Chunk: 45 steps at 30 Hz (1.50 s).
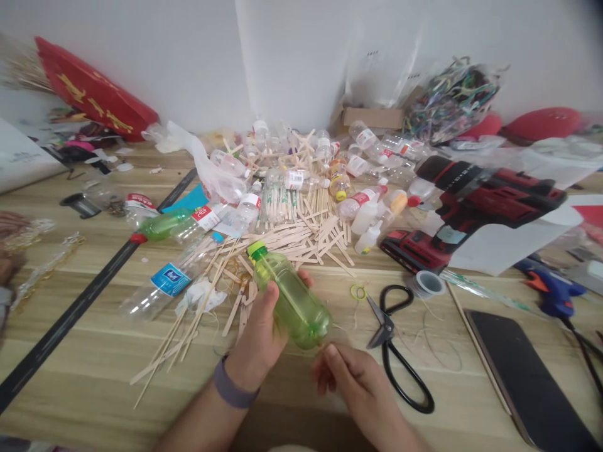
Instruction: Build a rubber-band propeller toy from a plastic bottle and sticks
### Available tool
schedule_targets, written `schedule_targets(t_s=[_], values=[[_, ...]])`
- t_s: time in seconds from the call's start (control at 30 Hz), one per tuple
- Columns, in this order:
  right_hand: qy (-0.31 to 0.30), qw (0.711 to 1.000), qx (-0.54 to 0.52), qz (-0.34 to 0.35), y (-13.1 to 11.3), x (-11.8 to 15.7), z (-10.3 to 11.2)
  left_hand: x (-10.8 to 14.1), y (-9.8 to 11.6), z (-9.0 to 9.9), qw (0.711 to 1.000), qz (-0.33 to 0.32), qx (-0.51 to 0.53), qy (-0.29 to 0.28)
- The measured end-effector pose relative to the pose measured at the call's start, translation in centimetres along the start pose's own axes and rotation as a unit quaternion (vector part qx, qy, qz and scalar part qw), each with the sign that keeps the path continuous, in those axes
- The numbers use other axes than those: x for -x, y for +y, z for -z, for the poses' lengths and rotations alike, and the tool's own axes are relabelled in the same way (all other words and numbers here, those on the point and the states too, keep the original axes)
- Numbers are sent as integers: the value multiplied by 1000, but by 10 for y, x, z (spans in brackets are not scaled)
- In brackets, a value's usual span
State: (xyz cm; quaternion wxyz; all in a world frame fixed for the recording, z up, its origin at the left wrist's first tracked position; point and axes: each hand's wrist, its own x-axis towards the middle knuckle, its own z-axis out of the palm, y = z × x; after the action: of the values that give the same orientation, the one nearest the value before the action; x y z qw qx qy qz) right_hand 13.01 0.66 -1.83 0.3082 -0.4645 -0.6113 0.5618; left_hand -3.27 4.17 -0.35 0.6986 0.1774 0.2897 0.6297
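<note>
My left hand (264, 336) is wrapped round a green plastic bottle (294, 301), which tilts with its yellow-green cap (257, 249) up and to the left. Just off the bottle's base, my right hand (346, 373) is closed in a pinch. Whatever its fingertips hold is too small to make out. Black-handled scissors (387, 326) lie on the wooden table (108, 351) to the right of the bottle, blades parted. A small yellow-green ring (358, 292) rests by the blade tip.
Wooden sticks (301, 242) and several plastic bottles (296, 180) are heaped behind my hands. A red and black cordless drill (475, 204) stands at the right, with a blue glue gun (556, 292) and a phone (527, 376) nearer. Another person's hand (9, 242) shows at the left edge.
</note>
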Motion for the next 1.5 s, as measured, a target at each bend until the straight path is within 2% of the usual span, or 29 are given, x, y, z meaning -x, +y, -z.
schedule_targets(t_s=[0.07, 0.2, 0.37, 0.6, 0.8, 1.0, 1.17, 1.4, 1.5], values=[[0, 998, -50, -22, 6, 2, -1, 0, 0, 1, 1000, 0, 2, 8], [37, 993, -101, -45, 17, 5, -2, 1, -1, 3, 1000, -12, -6, 27], [34, 995, -88, -28, 14, 7, -2, 2, -2, 2, 1000, -16, -11, 18], [66, 989, -118, -62, 7, 5, -6, 2, -5, 1, 1000, -19, -21, 5], [33, 984, -154, -78, 9, 5, -8, 1, -4, -1, 1000, -4, -2, 15], [81, 986, -128, -65, 7, 5, -7, 1, -5, -2, 1000, -13, -1, 13], [38, 984, -147, -92, 8, 6, -9, 2, -7, -1, 1000, 9, 24, 16], [57, 985, -149, -69, 9, 7, -10, 2, -7, -4, 1000, 20, 14, 13], [16, 983, -157, -89, 9, 9, -10, 2, -5, -5, 1000, 16, 17, 20]])
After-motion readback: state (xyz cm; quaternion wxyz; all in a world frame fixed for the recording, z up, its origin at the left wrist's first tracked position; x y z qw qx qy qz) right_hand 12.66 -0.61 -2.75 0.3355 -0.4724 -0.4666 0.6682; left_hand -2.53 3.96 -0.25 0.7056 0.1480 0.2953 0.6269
